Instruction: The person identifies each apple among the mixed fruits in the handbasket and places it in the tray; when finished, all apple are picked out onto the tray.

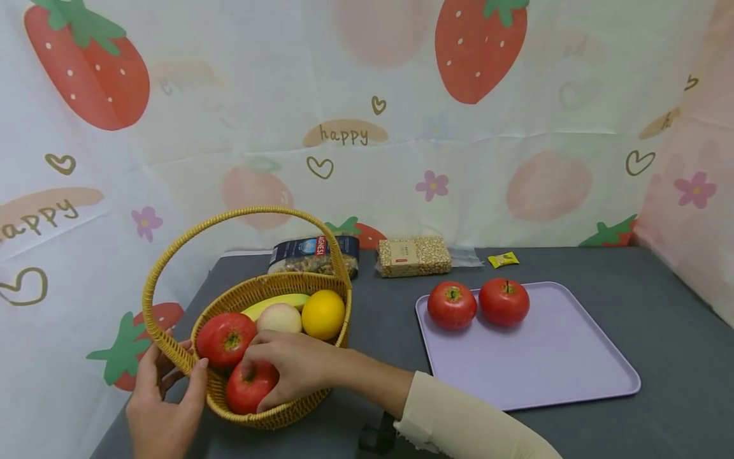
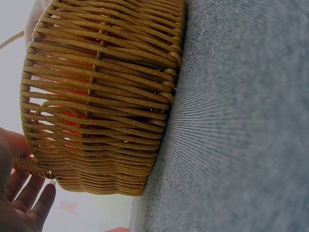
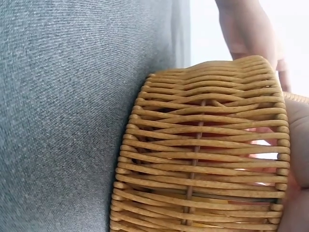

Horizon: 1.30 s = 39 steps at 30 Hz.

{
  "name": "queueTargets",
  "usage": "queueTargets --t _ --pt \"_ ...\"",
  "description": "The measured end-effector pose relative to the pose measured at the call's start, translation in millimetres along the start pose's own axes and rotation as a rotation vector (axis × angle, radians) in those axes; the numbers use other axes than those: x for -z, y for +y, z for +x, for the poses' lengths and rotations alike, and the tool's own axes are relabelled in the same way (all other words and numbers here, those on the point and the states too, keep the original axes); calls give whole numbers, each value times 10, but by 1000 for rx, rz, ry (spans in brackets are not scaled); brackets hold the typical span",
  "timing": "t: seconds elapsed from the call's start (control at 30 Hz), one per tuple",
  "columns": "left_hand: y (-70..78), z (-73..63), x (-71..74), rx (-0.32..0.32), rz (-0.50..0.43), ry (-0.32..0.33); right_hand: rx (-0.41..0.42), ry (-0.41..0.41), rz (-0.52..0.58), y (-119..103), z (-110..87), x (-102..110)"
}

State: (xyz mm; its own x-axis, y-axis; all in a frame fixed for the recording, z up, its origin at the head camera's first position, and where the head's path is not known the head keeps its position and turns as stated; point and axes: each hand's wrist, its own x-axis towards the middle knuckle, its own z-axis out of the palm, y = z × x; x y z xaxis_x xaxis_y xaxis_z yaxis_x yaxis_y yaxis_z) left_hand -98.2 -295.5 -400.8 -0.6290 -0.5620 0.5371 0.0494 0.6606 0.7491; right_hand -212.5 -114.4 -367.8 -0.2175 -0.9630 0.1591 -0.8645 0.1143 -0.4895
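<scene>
Basket handle (image 1: 229,223) arches over our fruit; we enter from the front. Bare tray (image 1: 550,363) in front of its two tomatoes (image 1: 452,305); packets (image 1: 413,256) line the backdrop.

A golden-yellow woven basket (image 1: 321,284) holds two red apples (image 1: 226,338), a pale peach, a yellow-green banana and a yellow orange (image 1: 323,313). Two more red apples lie on a lilac tray (image 1: 550,363). The table (image 1: 659,306) is dark grey; the backdrop (image 1: 229,95) is white with red strawberries, pink flowers and brown hearts
</scene>
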Motion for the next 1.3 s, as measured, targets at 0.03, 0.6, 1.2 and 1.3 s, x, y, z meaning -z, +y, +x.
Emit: queueTargets --t 0.03,0.6,1.2,1.3 --pt "1 -2 -1 4 0 0 4 3 2 -3 -7 3" --pt "6 -19 -9 27 28 14 -46 104 149 -71 -260 223" --pt "11 -9 -22 14 12 10 -104 285 248 -119 -593 436" --pt "12 -5 -26 10 13 13 -109 314 259 -124 -657 468"
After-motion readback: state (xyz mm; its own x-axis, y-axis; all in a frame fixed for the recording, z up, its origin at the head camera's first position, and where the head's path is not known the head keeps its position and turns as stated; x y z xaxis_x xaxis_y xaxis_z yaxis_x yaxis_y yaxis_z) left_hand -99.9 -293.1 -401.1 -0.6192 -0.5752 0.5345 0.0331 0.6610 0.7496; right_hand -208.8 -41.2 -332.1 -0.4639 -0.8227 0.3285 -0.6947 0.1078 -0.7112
